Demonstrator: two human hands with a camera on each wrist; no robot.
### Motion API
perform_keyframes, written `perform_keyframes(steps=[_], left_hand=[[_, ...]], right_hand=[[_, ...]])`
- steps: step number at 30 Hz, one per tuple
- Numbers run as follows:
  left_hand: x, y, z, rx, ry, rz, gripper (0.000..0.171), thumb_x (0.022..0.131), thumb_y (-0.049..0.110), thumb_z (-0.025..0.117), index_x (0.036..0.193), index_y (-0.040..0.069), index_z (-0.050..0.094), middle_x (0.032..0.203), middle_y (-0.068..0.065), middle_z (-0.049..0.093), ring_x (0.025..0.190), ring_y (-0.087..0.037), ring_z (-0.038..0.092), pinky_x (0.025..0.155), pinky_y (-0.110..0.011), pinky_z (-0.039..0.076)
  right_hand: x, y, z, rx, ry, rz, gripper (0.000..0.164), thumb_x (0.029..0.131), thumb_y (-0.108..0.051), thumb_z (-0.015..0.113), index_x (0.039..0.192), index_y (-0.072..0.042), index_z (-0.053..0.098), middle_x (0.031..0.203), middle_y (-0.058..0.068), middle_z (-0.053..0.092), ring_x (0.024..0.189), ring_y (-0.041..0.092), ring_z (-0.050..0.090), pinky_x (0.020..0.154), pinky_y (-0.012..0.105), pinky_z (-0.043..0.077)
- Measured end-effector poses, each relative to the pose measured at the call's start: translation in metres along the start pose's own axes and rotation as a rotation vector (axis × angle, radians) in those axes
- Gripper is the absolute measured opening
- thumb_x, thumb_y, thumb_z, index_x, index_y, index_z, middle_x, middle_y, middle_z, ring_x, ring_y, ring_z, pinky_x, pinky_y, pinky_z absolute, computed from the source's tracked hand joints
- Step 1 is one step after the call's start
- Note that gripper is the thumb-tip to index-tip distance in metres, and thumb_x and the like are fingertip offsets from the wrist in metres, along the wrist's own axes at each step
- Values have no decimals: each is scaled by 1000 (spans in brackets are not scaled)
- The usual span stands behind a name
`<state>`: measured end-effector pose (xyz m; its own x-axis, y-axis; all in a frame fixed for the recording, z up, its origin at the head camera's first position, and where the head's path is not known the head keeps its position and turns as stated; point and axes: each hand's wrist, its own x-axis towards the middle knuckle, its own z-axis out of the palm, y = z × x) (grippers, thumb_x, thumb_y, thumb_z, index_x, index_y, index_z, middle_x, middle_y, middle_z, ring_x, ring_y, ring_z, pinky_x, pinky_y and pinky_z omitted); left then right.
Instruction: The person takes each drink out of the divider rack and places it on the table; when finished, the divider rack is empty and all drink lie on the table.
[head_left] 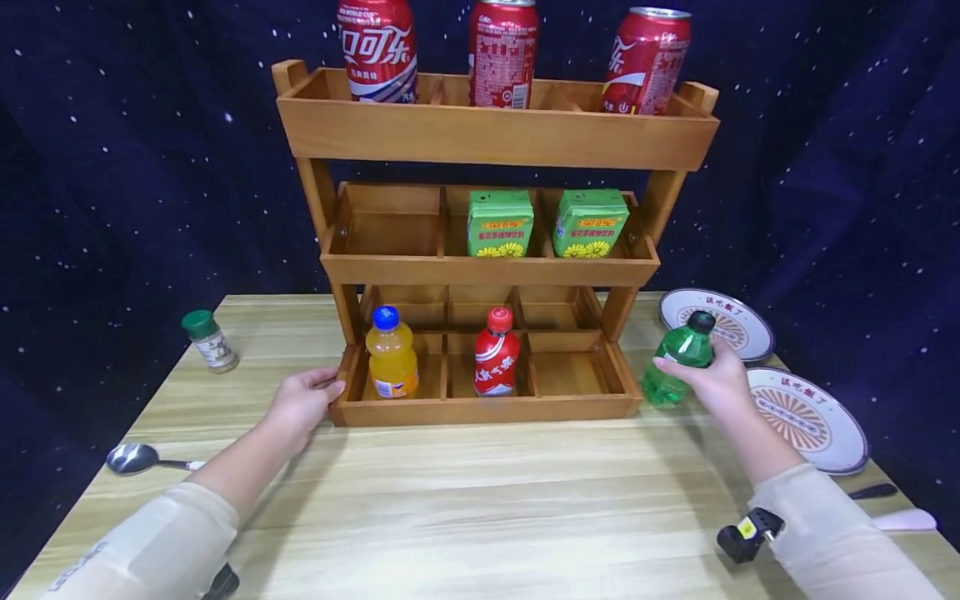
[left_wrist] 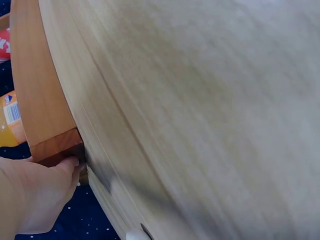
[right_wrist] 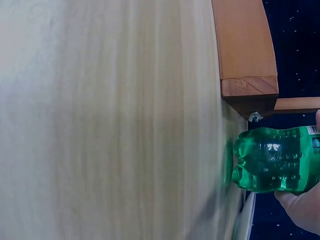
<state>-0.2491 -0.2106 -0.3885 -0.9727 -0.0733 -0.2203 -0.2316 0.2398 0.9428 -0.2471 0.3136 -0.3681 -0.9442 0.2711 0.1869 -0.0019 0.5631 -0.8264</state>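
Wooden three-tier rack (head_left: 495, 137), divided into cells: red metal cans (head_left: 504, 58) in all three top cells; green box cartons (head_left: 501, 225) in the middle tier's centre and right cells; below, front row, blue-capped orange bottle (head_left: 392, 360) left, red-labelled bottle (head_left: 496, 358) centre, right cell's wood floor showing. Right hand (head_left: 722, 375) grips the green bottle (head_left: 688, 340), translucent plastic, dark cap, lobed base, just beside the rack's lower right end; base contact with the table (head_left: 465, 508) cannot be told. Left hand (head_left: 300, 404) touches the rack's lower left end; whether it grips, cannot tell. Round, dark-rimmed plates (head_left: 843, 421) confine the right side; broad pale grain fronts the rack's straight edge.
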Motion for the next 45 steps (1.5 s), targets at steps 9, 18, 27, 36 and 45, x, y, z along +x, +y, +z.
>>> perform_keyframes(steps=[9, 18, 27, 36, 45], left_hand=[[0, -2, 0, 16, -2, 20, 48, 92, 9, 48, 134, -7, 30, 135, -23, 35, 123, -31, 34, 101, -36, 32], [3, -6, 0, 24, -2, 28, 48, 92, 10, 48, 134, -7, 31, 134, -24, 36, 123, -31, 34, 101, -37, 32], [4, -6, -3, 55, -21, 36, 50, 92, 10, 49, 134, -8, 29, 135, -25, 34, 123, -32, 34, 100, -37, 32], [2, -3, -2, 88, -5, 52, 48, 91, 9, 50, 132, -9, 33, 132, -27, 37, 119, -34, 39, 97, -38, 36], [4, -7, -2, 69, -2, 70, 47, 91, 9, 50, 131, -10, 33, 131, -27, 38, 119, -34, 38, 98, -37, 36]], right_hand=[[-2, 9, 7, 29, 10, 6, 74, 70, -38, 75, 120, 4, 41, 113, 21, 51, 103, 30, 48, 94, 44, 37], [-6, -17, 3, 125, 127, 57, 91, 69, -38, 76, 134, 2, 27, 129, 20, 41, 117, 29, 39, 101, 38, 30], [-37, -95, 9, 490, 261, -303, 62, 75, -7, 72, 125, -3, 37, 125, 10, 48, 115, 19, 44, 101, 28, 32], [-49, -118, 95, 456, -181, -352, 62, 74, -16, 74, 124, 2, 42, 124, 12, 50, 114, 23, 46, 98, 37, 36], [-34, -113, 158, 315, -334, -242, 79, 60, -30, 83, 122, -1, 42, 118, 12, 52, 109, 23, 50, 94, 36, 41]])
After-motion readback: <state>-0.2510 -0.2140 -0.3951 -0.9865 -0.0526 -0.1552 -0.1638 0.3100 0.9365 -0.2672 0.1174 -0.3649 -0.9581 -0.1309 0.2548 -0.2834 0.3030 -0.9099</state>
